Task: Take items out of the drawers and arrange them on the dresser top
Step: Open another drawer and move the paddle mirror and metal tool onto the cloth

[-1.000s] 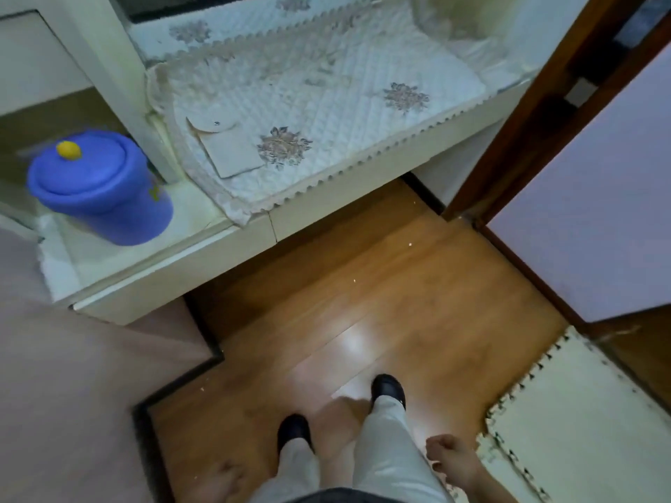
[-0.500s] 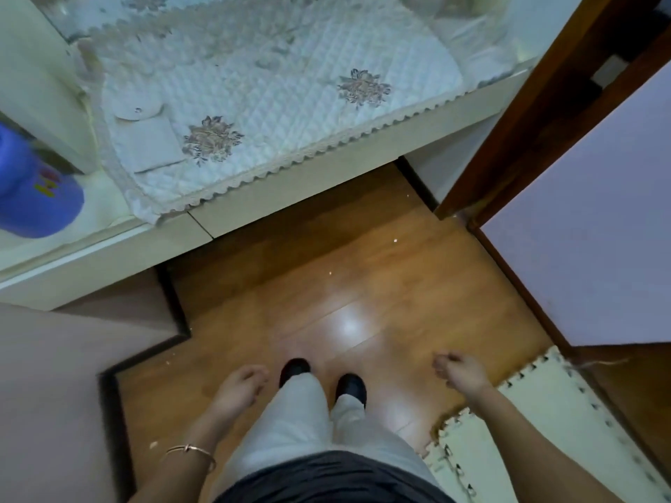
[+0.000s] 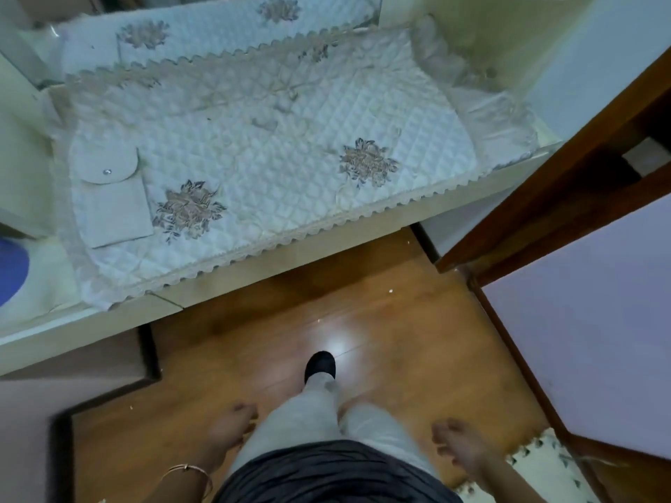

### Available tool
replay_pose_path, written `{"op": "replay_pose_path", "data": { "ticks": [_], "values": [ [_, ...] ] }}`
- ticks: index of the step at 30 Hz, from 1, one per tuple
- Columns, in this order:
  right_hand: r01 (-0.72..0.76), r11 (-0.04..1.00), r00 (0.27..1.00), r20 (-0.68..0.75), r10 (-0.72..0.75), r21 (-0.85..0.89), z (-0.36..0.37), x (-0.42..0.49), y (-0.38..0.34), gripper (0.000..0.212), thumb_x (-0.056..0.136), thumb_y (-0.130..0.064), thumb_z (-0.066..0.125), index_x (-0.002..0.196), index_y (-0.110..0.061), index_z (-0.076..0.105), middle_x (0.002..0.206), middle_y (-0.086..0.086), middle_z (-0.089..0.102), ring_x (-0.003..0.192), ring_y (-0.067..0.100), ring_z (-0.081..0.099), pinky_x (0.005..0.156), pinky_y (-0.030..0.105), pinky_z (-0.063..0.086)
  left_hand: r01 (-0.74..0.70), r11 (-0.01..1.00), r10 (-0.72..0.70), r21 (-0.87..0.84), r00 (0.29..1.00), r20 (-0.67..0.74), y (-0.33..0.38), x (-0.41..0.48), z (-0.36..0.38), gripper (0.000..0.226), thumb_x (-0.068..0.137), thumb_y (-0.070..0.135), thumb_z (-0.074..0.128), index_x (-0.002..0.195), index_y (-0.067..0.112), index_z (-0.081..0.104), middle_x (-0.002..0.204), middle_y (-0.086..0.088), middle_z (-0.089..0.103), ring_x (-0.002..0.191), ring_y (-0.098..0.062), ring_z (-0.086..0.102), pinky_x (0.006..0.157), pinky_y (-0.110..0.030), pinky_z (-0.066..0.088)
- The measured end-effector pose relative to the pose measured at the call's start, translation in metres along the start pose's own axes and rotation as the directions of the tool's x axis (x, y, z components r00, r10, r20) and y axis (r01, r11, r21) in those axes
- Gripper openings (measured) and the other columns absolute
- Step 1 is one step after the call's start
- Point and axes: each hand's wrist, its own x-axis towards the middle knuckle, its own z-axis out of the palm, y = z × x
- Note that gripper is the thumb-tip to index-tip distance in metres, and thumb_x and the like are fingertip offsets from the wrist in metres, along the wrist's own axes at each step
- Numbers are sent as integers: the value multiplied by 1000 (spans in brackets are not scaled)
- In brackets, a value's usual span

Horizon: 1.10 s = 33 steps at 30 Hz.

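Note:
The dresser top (image 3: 508, 174) lies ahead of me, covered by a white quilted cloth (image 3: 276, 154) with embroidered flowers and a scalloped trim. A flat white pouch with a snap flap (image 3: 112, 197) rests on the cloth's left end. Both hands hang low beside my legs, far short of the dresser. My left hand (image 3: 230, 430) is blurred, fingers loosely curled, holding nothing; a thin bracelet sits on its wrist. My right hand (image 3: 459, 448) is also empty with fingers loosely apart. No drawer front shows from this angle.
A blue container (image 3: 11, 270) stands at the far left edge on a lower shelf. A brown wooden door frame (image 3: 566, 190) and a pale door (image 3: 595, 321) stand close on the right. Foam mat (image 3: 544, 466) lies by my right foot on the wood floor.
I have stepped closer and turned right: the dresser top now fills the upper view and the blue container has slid almost out at left. Both hands stay low and empty.

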Motion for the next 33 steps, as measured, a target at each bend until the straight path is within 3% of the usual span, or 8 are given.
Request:
{"op": "replay_pose_path", "data": {
  "ticks": [3, 7, 12, 15, 20, 25, 28, 33],
  "values": [
    [42, 999, 998, -41, -42, 8, -18, 10, -45, 10, 94, -13, 47, 93, -4, 50, 70, 6, 53, 58, 15, 48, 48, 22, 36, -73, 997, 72, -25, 997, -14, 45, 6, 7, 15, 94, 17, 47, 106, 9, 48, 105, -10, 55, 94, -23, 53, 75, -30, 40],
    [123, 990, 992, -13, -124, -67, -39, 34, -103, 40, 96, -14, 43, 129, 8, 39, 107, 17, 55, 83, 22, 53, 58, 21, 39, -146, 987, 144, -61, 989, -36, 84, 9, 13, 15, 95, 17, 44, 106, 10, 52, 108, -7, 55, 99, -23, 55, 81, -34, 40],
    [321, 902, 945, 33, -326, -288, -62, 63, -159, 35, 96, -4, 38, 116, 24, 45, 110, 43, 51, 71, 22, 45, 44, 13, 39, -49, 973, 18, -225, 990, -137, 85, 10, 41, 8, 95, 14, 45, 97, 8, 49, 91, -7, 58, 93, -26, 54, 73, -34, 39],
    [225, 950, 973, 96, -209, -218, -77, 72, -183, 14, 93, -4, 44, 94, 1, 57, 90, 20, 57, 70, 22, 49, 50, 17, 38, 57, 937, -114, -346, 983, -147, 81, -2, 69, 7, 94, 14, 46, 92, 10, 52, 100, -10, 58, 92, -24, 52, 65, -28, 33],
    [259, 898, 965, 134, -225, -356, -77, 101, -226, 39, 92, -12, 49, 53, -18, 52, 56, -1, 49, 52, 10, 42, 47, 19, 31, 80, 896, -152, -437, 980, -131, 93, 3, 91, 15, 95, 20, 45, 101, 10, 55, 115, -14, 58, 97, -24, 54, 82, -30, 35],
    [313, 872, 943, 234, -237, -376, -49, 111, -270, 27, 92, -13, 47, 76, -6, 68, 65, 6, 56, 58, 15, 49, 57, 23, 38, 0, 869, -100, -495, 979, -176, 127, 36, 83, 21, 96, 20, 42, 112, 11, 53, 119, -13, 58, 101, -25, 55, 87, -35, 38],
    [269, 940, 940, 269, -209, -209, -21, 116, -290, 26, 92, -2, 44, 111, 11, 57, 69, 12, 55, 49, 14, 53, 38, 14, 37, -63, 854, -35, -517, 984, -177, 149, 64, 77, 30, 96, 22, 42, 122, 10, 52, 121, -10, 58, 105, -25, 56, 95, -38, 41],
    [227, 967, 926, 283, -251, 115, 30, 131, -309, 20, 93, -8, 49, 106, -2, 61, 91, 15, 56, 64, 19, 54, 49, 17, 39, -100, 695, -12, -712, 989, -150, 169, 116, 64, 33, 97, 15, 38, 128, 7, 46, 133, -14, 51, 120, -30, 50, 100, -37, 36]
  ]
}}
